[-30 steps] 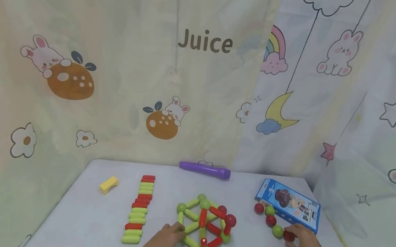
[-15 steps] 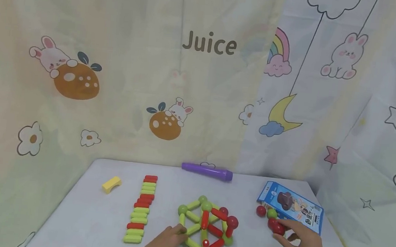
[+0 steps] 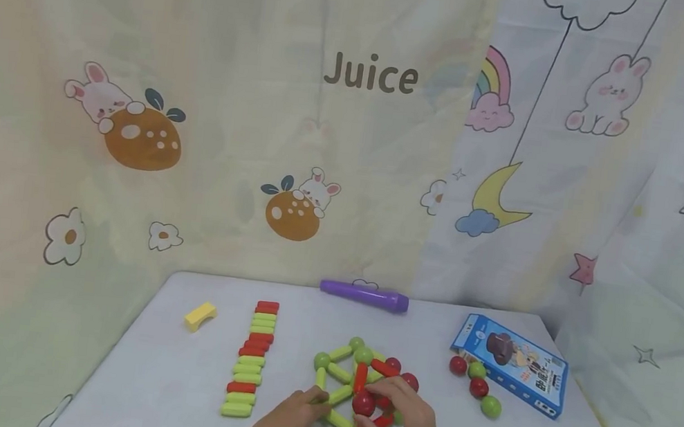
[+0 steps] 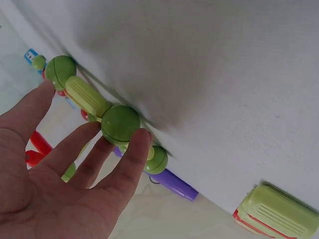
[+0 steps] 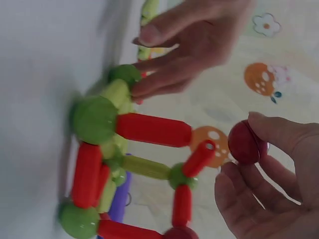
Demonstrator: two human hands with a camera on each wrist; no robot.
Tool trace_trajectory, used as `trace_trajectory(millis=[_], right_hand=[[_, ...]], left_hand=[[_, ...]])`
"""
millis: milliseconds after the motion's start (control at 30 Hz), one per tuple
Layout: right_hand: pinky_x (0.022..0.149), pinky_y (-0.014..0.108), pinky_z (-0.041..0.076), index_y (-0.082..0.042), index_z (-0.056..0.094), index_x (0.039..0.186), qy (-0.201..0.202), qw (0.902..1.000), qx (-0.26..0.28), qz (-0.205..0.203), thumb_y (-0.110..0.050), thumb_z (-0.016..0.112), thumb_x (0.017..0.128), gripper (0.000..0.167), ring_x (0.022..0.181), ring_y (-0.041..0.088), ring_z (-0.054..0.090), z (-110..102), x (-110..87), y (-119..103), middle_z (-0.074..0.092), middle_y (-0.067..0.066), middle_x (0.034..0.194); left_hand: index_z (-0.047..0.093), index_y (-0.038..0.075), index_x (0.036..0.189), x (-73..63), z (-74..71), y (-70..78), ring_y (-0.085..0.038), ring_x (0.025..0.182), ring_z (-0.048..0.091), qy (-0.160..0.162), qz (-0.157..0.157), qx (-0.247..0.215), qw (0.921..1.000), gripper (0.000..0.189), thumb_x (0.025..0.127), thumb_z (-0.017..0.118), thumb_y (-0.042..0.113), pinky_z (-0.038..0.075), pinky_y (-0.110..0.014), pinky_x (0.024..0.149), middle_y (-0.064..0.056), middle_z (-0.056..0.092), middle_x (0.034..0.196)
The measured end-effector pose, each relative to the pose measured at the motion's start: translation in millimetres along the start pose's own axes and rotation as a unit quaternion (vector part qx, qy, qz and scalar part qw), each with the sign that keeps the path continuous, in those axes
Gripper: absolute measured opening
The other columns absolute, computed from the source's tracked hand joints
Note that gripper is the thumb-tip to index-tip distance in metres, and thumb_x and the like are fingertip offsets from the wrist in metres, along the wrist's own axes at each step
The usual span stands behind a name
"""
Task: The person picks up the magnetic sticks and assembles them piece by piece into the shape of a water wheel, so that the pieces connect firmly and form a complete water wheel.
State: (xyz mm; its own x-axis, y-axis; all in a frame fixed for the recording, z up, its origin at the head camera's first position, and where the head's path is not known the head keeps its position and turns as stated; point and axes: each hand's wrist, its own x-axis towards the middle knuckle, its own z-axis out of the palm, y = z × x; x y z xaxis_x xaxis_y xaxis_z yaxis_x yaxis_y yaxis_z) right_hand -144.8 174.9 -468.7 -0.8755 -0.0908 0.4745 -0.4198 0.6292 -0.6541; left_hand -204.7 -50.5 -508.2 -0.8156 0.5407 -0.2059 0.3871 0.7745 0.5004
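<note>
A frame of magnetic green and red rods and balls (image 3: 339, 372) stands on the white table, with some rods upright. My left hand (image 3: 289, 422) is at its near left corner. In the left wrist view, its fingers touch a green ball (image 4: 121, 123) at the base, and the thumb stays apart. My right hand (image 3: 409, 426) pinches a red ball (image 5: 244, 143) between thumb and fingers over the frame's near side. In the right wrist view, a gap shows between this ball and the end of a red rod (image 5: 154, 130) rising from a green corner ball (image 5: 94, 119).
Several red and green balls (image 3: 479, 388) lie beside a blue box (image 3: 526, 365) at the right. A column of red and green rods (image 3: 248, 369) lies left of the frame. Farther back are a yellow arch block (image 3: 200, 316) and a purple tube (image 3: 364, 296).
My right hand has lifted a red ball from the row by the blue box and carried it left, over the frame. The left hand stays at the frame's left corner.
</note>
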Motion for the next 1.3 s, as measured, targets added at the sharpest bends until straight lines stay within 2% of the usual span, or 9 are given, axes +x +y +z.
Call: trace_trajectory(millis=[167,333,500,667,933,1300], right_hand=[[0.087,0.037,0.064,-0.013,0.066,0.120,-0.018,0.9990,-0.027,0.031,-0.009,0.097,0.078,0.052,0.099,0.013,0.070,14.3,-4.7,1.7,0.069,-0.009,0.113],[0.087,0.036,0.064,-0.016,0.063,0.119,-0.021,0.9985,-0.042,0.030,-0.011,0.097,0.079,0.053,0.099,0.012,0.071,19.4,-6.9,8.6,0.066,-0.010,0.112],[0.082,0.030,0.064,-0.017,0.066,0.115,0.002,0.9992,-0.038,0.014,-0.003,0.096,0.077,0.050,0.094,0.006,0.066,23.1,-9.5,14.7,0.063,-0.014,0.109],[0.075,0.026,0.062,-0.017,0.069,0.112,0.035,0.9990,-0.024,0.015,0.003,0.096,0.073,0.052,0.088,-0.001,0.063,28.4,-12.8,20.2,0.060,-0.019,0.106],[0.072,0.024,0.061,-0.018,0.069,0.107,0.075,0.9968,-0.019,0.019,0.005,0.098,0.068,0.055,0.086,-0.002,0.062,34.5,-14.4,21.4,0.059,-0.017,0.104],[0.074,0.025,0.061,-0.013,0.063,0.116,0.057,0.9960,-0.031,0.062,0.004,0.095,0.075,0.055,0.083,0.001,0.065,40.6,-16.2,16.4,0.068,-0.009,0.100]], left_hand=[[0.076,0.019,0.132,-0.8,-0.9,2.3,-0.009,0.104,0.061,0.001,0.008,0.013,0.9999,0.048,0.090,0.089,0.037,0.060,-0.032,0.092,0.007,0.066,0.137],[0.077,0.020,0.132,-1.8,-2.1,3.0,-0.009,0.106,0.061,0.003,0.016,0.022,0.9996,0.047,0.090,0.089,0.037,0.059,-0.031,0.092,0.008,0.066,0.137],[0.076,0.021,0.132,-1.4,-3.0,3.0,-0.008,0.106,0.062,0.000,0.016,0.024,0.9996,0.047,0.090,0.089,0.037,0.059,-0.031,0.093,0.008,0.065,0.138],[0.077,0.021,0.131,-0.8,-2.2,2.1,-0.008,0.106,0.061,0.003,0.027,0.032,0.9991,0.045,0.091,0.088,0.037,0.058,-0.030,0.093,0.007,0.065,0.138],[0.077,0.020,0.131,-1.1,-1.3,1.0,-0.009,0.109,0.062,0.006,0.034,0.036,0.9988,0.044,0.091,0.088,0.036,0.058,-0.030,0.095,0.006,0.064,0.141],[0.077,0.020,0.131,-0.2,-1.5,-1.6,-0.009,0.108,0.062,0.000,0.029,0.031,0.9991,0.044,0.091,0.088,0.038,0.059,-0.030,0.094,0.005,0.064,0.141]])
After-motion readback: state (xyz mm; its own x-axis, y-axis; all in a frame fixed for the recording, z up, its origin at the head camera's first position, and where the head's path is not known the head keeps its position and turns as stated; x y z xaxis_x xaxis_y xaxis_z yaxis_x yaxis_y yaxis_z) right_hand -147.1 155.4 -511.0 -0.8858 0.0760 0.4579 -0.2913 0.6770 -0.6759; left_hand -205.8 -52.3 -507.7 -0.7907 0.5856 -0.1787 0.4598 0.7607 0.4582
